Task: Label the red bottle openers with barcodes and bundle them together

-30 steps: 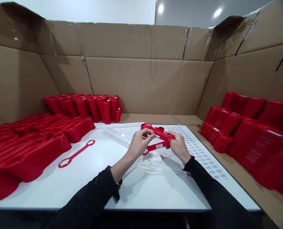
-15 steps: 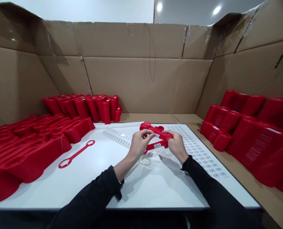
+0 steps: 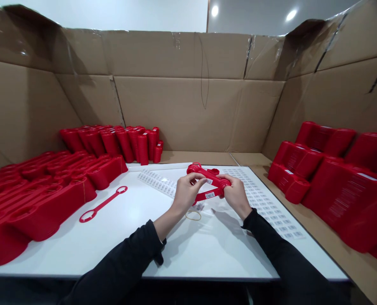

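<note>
The person's right hand (image 3: 235, 192) is gripping one end of the red ring-ended pieces (image 3: 218, 182), its fingers curled closed around them; the bundle is hanging above the white table (image 3: 223, 262), slightly past twelve o'clock from the wearer. The left hand (image 3: 188, 188) is holding thumb and index nearly together over the bundle; whether they are pinching anything cannot be told. The lowest piece is splaying towards eight o'clock, showing a barcode label (image 3: 210, 195), so a loosening right grip could be letting pieces slip. A brushing fingertip could be creasing that label. The yellow band (image 3: 193, 219) is lying at seven o'clock from the bundle, possibly tangling with anything dropped. The label sheet (image 3: 279, 214) is lying at four o'clock, where the right sleeve (image 3: 266, 237) could be dragging it.
</note>
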`<state>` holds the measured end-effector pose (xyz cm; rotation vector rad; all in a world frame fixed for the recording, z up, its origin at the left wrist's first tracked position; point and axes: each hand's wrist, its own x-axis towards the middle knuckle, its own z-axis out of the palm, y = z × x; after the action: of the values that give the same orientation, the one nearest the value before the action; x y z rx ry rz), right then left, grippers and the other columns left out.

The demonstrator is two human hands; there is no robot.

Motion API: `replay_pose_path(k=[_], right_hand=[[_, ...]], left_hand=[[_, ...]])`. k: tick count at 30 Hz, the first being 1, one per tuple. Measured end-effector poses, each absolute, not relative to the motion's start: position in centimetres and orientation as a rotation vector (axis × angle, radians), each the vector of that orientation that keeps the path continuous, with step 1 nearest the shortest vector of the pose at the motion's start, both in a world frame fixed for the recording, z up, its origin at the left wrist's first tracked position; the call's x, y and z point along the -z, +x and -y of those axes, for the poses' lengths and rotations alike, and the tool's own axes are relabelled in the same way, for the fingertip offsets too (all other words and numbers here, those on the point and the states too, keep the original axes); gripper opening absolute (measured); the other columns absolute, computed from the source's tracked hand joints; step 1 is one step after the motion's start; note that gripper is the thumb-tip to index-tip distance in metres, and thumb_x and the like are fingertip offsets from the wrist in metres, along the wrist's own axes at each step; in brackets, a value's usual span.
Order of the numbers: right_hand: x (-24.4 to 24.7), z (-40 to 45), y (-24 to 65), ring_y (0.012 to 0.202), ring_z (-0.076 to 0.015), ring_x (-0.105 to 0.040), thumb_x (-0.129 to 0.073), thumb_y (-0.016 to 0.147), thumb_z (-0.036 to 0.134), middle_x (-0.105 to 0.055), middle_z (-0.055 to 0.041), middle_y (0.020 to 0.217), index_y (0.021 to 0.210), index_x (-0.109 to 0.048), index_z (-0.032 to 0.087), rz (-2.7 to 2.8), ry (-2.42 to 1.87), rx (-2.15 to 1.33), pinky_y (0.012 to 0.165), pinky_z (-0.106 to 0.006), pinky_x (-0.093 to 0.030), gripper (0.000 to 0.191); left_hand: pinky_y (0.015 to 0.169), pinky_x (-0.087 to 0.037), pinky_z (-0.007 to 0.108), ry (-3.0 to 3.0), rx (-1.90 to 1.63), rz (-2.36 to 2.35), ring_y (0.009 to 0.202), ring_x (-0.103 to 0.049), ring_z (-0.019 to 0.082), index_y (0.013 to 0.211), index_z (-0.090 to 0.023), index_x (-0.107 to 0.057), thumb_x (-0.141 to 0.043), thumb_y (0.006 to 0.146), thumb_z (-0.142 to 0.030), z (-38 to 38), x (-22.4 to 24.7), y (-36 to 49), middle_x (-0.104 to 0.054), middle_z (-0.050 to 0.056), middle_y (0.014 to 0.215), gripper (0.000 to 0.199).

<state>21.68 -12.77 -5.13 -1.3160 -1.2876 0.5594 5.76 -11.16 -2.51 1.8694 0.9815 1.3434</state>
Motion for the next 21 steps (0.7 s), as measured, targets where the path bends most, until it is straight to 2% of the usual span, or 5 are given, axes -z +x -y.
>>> replay_pose_path(k=[10,21], right_hand=[[4.94,12.99,21.43,0.043,-0.0141,-0.052,-0.036,0.053,0.014,-0.064,-0.0037,0.065,0.088,-0.068,0.011,1.27,-1.266,-0.607,0.037,-0.024,-0.041,0.048],[4.89,12.97,21.65,0.042,-0.0151,-0.053,-0.036,0.052,0.015,-0.061,-0.0028,0.057,0.09,-0.068,0.01,1.26,-1.308,-0.636,0.037,-0.024,-0.04,0.05]], left_hand=[[0.063,-0.043,0.027,1.87,-1.384,-0.973,0.063,-0.055,0.014,0.072,-0.017,-0.067,-0.061,0.077,-0.033,11.45,2.45,5.85,-0.07,0.004,0.076,0.018],[0.066,-0.044,0.028,1.847,-1.3,-0.94,0.065,-0.056,0.014,0.071,-0.016,-0.066,-0.06,0.077,-0.032,11.33,2.36,5.72,-0.068,0.003,0.074,0.018]])
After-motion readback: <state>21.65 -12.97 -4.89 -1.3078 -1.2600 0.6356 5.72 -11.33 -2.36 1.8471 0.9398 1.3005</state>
